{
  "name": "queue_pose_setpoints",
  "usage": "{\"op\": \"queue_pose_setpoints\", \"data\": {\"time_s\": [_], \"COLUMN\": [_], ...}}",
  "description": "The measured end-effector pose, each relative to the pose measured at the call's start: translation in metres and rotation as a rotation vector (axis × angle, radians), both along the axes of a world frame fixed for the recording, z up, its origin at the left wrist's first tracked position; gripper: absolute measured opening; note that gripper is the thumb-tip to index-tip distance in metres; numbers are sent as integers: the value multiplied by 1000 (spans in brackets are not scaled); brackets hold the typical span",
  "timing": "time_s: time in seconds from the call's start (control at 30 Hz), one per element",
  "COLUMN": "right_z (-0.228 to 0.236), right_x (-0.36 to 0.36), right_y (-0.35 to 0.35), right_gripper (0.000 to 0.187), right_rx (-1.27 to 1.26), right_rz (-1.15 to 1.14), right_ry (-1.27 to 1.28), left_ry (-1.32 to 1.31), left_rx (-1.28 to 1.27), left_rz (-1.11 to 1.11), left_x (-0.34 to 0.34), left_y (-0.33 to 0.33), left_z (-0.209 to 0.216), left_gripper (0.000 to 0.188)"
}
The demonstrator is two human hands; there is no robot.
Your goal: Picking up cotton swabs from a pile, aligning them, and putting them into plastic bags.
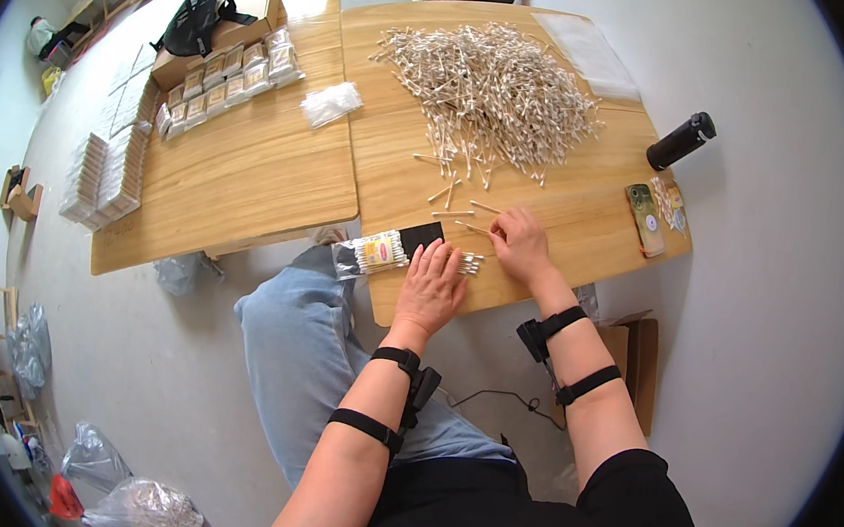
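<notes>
My left hand (432,289) lies flat near the table's front edge, fingers stretched out, over a row of cotton swabs whose white tips (471,264) show beside it. By its fingertips are a black flat piece (421,235) and a clear pack of cotton swabs (379,251) with a yellow and white label. Thumb and fingers of my right hand (521,247) are pinched together at the end of a cotton swab (473,228); the exact grip is partly hidden. Several loose swabs (452,213) lie just beyond. Farther back spreads a large heap of cotton swabs (497,94).
A black bottle (682,141) and a phone (645,220) are at the table's right. Clear bags (332,104) lie left of the heap. Packed bundles (218,93), stacked packs (106,176) and a cardboard box (260,10) with a black bag (197,23) stand farther left.
</notes>
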State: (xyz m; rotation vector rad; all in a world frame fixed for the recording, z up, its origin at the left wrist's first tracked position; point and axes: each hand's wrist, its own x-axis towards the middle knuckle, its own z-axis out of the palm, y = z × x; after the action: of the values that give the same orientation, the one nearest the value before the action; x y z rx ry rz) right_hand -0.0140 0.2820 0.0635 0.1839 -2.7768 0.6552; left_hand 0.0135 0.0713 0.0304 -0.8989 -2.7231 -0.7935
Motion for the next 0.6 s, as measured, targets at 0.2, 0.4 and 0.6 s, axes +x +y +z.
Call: {"op": "queue_pose_setpoints", "data": {"time_s": [0.2, 0.4, 0.6], "right_z": [2, -2, 3], "right_x": [10, 8, -25], "right_y": [4, 17, -25], "right_gripper": [12, 11, 12], "right_rx": [-36, 19, 60], "right_rz": [-25, -213, -46], "right_ry": [-59, 14, 94], "left_ry": [24, 25, 15], "left_rx": [21, 17, -123], "left_rz": [7, -6, -27], "left_x": [0, 0, 1], "left_y": [-1, -1, -1], "left_z": [-2, 1, 6], "left_gripper": [52, 52, 54]}}
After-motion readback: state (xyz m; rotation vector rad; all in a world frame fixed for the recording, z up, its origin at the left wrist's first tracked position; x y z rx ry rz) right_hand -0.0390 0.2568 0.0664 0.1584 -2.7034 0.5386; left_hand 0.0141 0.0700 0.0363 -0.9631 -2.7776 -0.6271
